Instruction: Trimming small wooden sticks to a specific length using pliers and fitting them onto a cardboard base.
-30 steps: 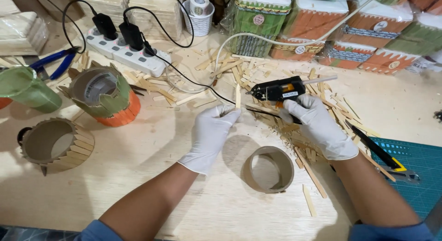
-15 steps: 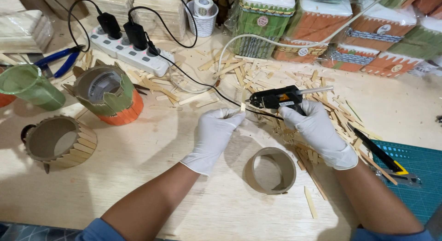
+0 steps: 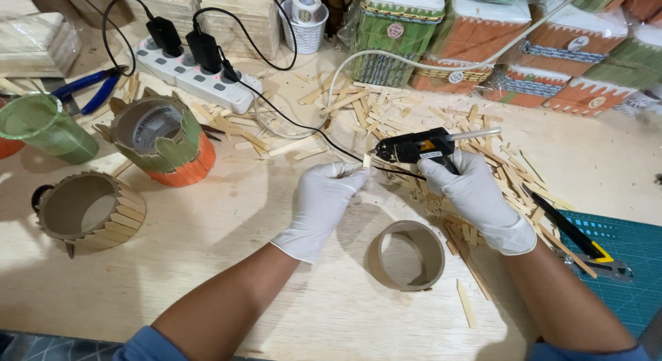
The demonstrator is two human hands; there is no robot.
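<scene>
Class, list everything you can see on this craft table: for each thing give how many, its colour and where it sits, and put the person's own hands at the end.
glue gun: one, black, centre, nozzle at the stick
wooden stick: one, pale, at the left fingertips
cardboard ring: one, brown, bare, between the forearms
loose sticks: many, pale, scattered behind and right of the hands
stick-clad ring: one, brown, far left
painted holder: one, green and orange, left
green cup: one, left edge
power strip: one, white, two black plugs, back left
pliers: one, blue handles, back left
utility knife: one, black and yellow, right
cutting mat: one, teal, right edge
finished boxes: several, green and orange, back
left hand: white glove, pinching the stick
right hand: white glove, gripping the gun
</scene>
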